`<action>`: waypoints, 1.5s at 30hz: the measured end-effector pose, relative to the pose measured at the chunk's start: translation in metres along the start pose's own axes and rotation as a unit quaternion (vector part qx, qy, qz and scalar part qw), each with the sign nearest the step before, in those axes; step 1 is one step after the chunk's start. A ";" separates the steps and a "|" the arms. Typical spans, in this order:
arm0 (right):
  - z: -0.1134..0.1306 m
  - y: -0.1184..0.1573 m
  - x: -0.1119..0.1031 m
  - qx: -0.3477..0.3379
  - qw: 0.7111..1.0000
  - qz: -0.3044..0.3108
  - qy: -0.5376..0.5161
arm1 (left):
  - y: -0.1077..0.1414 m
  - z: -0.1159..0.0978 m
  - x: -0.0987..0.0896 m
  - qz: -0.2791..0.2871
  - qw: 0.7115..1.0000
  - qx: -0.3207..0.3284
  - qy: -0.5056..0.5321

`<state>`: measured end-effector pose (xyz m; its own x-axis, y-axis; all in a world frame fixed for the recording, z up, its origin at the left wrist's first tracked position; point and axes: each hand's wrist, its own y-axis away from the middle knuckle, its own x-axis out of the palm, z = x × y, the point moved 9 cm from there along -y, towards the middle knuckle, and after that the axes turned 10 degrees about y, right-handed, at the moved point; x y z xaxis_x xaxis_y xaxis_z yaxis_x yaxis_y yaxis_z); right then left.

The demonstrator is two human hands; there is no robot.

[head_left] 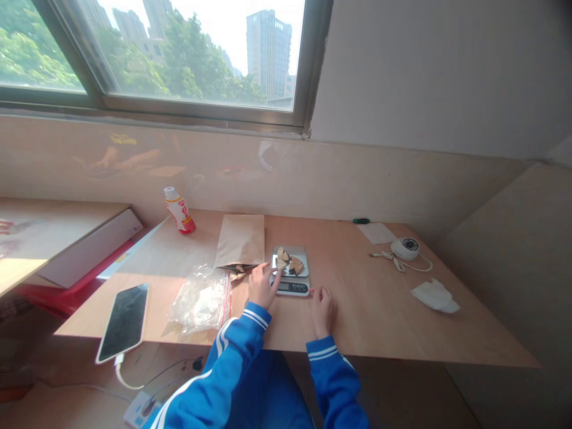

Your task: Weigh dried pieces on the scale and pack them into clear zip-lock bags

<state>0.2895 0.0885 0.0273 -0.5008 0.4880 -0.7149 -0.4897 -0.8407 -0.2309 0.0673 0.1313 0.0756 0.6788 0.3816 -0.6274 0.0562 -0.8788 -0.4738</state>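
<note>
A small kitchen scale [290, 288] with a silver plate and a dark display lies in front of me. Several pale tan dried pieces with dark edges [283, 260] rest on its plate; their exact kind is unclear. My left hand [263, 285] is at the scale's left side, fingers apart, with fingertips close to the nearest piece; whether they touch it I cannot tell. By the scale's lower right corner, my right hand [322, 307] rests on the table with curled fingers and nothing visible in them. A brown paper bag [241, 241] lies left of the scale, its dark mouth toward me, with more pieces at the opening.
A clear zip bag [201, 301] lies left of my left hand. Farther left are a phone [124, 322] with a charging cable and a red-and-white bottle [179, 211]. To the right sit a white round camera-like device [404, 248], a crumpled tissue [434, 295] and a green-handled tool [361, 221].
</note>
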 end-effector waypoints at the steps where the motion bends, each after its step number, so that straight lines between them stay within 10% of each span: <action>1: 0.001 0.000 -0.001 -0.001 1.000 -0.002 -0.001 | 0.001 0.004 -0.006 -0.003 1.000 -0.017 0.010; 13: -0.004 0.000 0.003 0.000 1.000 -0.002 -0.014 | 0.013 0.051 -0.051 -0.003 0.991 -0.133 0.032; 32: -0.004 0.001 0.001 0.016 0.999 -0.004 -0.046 | 0.025 0.092 -0.060 -0.058 0.981 -0.162 -0.093; 45: 0.125 0.010 0.033 -0.235 0.967 0.006 0.098 | 0.028 0.063 -0.080 -0.044 0.986 -0.124 -0.102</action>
<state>0.1791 0.1258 0.0835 -0.3369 0.4618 -0.8205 -0.0822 -0.8826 -0.4629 -0.0317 0.0946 0.0739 0.5038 0.4875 -0.7131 0.3038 -0.8728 -0.3820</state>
